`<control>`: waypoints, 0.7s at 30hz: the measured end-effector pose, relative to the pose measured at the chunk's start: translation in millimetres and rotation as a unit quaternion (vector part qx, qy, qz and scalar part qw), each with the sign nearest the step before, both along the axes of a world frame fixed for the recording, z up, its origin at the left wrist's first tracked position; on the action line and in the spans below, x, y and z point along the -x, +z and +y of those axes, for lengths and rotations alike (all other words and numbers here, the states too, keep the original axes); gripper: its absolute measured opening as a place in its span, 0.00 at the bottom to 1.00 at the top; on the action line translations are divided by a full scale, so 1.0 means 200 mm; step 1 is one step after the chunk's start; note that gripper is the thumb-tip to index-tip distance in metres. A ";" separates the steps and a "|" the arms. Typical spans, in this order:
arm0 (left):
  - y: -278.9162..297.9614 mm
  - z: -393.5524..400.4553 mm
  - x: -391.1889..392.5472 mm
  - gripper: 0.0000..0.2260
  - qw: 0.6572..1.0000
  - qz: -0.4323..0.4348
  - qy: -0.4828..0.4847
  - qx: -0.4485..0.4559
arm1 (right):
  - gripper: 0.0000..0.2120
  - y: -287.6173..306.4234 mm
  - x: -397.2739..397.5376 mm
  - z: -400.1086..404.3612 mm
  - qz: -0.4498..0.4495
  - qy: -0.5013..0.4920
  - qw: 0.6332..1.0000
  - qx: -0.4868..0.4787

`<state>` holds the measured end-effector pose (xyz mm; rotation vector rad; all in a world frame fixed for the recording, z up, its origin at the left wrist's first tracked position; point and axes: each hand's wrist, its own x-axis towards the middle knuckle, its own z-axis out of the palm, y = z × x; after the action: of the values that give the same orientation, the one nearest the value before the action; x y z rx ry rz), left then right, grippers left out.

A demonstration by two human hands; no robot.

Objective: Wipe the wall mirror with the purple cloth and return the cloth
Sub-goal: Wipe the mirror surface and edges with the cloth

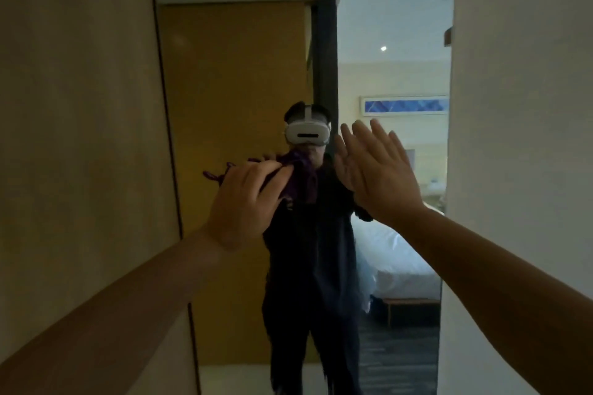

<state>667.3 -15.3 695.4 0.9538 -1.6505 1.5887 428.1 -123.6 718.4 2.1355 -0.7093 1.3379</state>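
Two bare forearms reach forward from the bottom corners of the view toward a tall frameless wall mirror [244, 80]. The left hand [245, 202] is curled, its fingers bent over a bunched dark purple cloth [303, 181] and pressing it against the glass. The cloth bulges out past the fingertips to the right, and a few thin purple threads or fringe ends stick out just left of the knuckles. The right hand [382, 170] is spread open and flat, fingers together and pointing up, palm toward the mirror; its reflection meets it at the glass just to its left, so it seems to rest on or very near the surface, though contact cannot be confirmed. The two hands are near each other at about the same height, with the cloth between them.

To the left of the left hand a tan wood wall panel [80, 125] borders the mirror, and to the right of the right hand stands a pale plaster wall [519, 138]. Beyond the hands, the mirror reflects a person in dark clothing [314, 266] wearing a white headset [307, 133], a tan wooden door behind them, and farther right a bed with white bedding [398, 263].
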 end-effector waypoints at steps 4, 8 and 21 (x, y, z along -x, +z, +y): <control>-0.05 0.16 -0.29 0.20 1.000 0.013 0.020 0.006 | 0.25 -0.15 -0.31 0.09 0.039 -0.025 0.999 0.027; -0.04 0.23 -0.51 0.22 0.999 0.025 0.035 0.018 | 0.27 -0.17 -0.45 0.08 0.040 -0.099 0.994 0.025; 0.33 0.09 -0.58 0.16 0.994 0.004 0.041 0.102 | 0.32 -0.21 -0.53 -0.11 0.043 -0.142 0.988 0.036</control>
<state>783.9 1.9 760.6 0.9301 -1.4260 1.7670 533.4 -144.6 677.1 1.9367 -0.8778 1.0983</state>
